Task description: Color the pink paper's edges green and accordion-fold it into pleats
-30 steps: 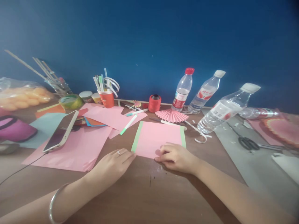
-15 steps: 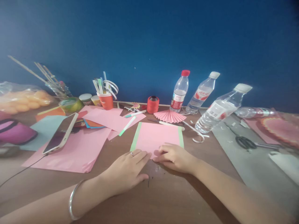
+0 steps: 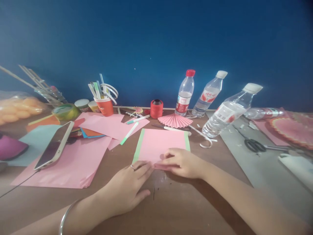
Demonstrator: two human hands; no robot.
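A pink sheet of paper (image 3: 162,143) with pale green strips along its left and right sides lies flat on the brown table before me. My left hand (image 3: 133,182) rests over its near left corner, palm down, fingers stretched out and thumb apart. At the near edge, my right hand (image 3: 181,163) has bent fingers and pinches the paper, its tips almost meeting the left fingertips. Both hands cover much of that edge, so any fold there is hidden. Just beyond the sheet sits a pleated pink paper fan (image 3: 175,120).
Behind stand a red thread spool (image 3: 156,109), a red cup of pens (image 3: 104,107) and several water bottles (image 3: 184,98). To the left, a phone (image 3: 55,145) lies on pink paper (image 3: 80,163). On the right, scissors (image 3: 255,145) rest on a grey board (image 3: 234,156).
The view has shifted slightly, so most things appear a little further left. Both hands remain at the paper's near edge, and the right fingertips have moved slightly left toward the left hand.
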